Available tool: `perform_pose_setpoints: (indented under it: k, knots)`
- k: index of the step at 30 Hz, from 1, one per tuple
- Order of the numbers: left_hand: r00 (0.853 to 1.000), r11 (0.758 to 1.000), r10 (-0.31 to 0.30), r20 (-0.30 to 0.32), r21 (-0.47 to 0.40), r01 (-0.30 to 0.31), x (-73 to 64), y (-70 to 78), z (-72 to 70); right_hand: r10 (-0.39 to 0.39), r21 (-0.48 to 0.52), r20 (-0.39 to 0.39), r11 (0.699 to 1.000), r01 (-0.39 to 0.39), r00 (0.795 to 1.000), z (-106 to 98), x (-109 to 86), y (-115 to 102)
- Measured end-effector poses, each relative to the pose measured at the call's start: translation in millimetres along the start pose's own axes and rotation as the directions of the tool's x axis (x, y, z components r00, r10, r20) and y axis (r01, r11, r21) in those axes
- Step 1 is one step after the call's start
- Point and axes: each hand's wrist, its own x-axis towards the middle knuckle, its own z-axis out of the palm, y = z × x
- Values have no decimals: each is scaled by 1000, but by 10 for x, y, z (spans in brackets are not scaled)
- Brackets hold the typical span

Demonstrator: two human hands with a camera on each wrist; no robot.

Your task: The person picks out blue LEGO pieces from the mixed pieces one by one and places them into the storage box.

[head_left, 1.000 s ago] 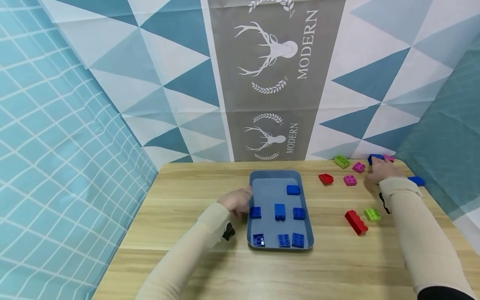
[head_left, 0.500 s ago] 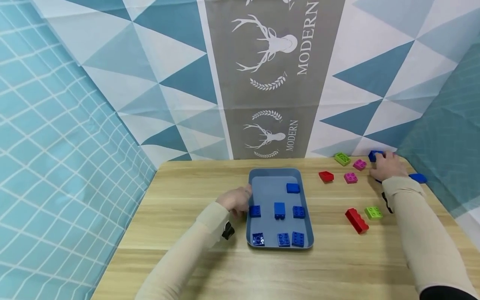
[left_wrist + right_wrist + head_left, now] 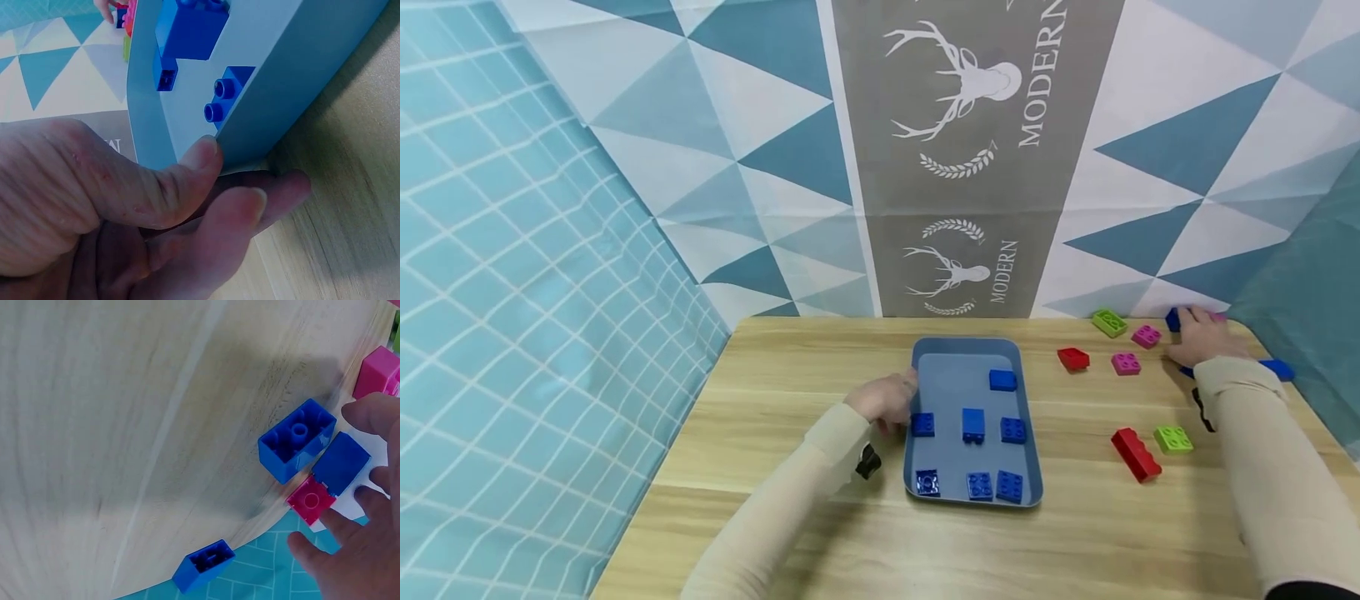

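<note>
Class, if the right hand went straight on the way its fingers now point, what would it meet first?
Probably the blue block at the far edge of the table, beside a pink block; whether the right hand touches the blue one is hard to tell.

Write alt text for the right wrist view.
A spread right hand is close to two blue bricks and a small pink brick by the edge of a wooden table. Another blue brick sits toward the bottom, another pink brick at upper right.

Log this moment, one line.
left hand: at tray | right hand: spread beside pink brick, blue brick | tray: blue bricks inside
</note>
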Motion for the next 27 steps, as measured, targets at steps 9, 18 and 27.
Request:
perform_pose_setpoints:
  k: [9, 18, 27]
  knots:
    - [1000, 1000, -18, 1, -24, 18, -2, 72, 26, 5, -50, -80, 999, -9, 997, -10, -92, 27]
    - [1000, 997, -15, 16, -76, 16, -3, -3, 64, 51, 45, -80, 998, -48, 995, 31, -208, -208]
    - [1000, 995, 8, 25, -104, -6, -27, -6, -27, 17, 97, -146, 995, -3, 989, 42, -258, -295]
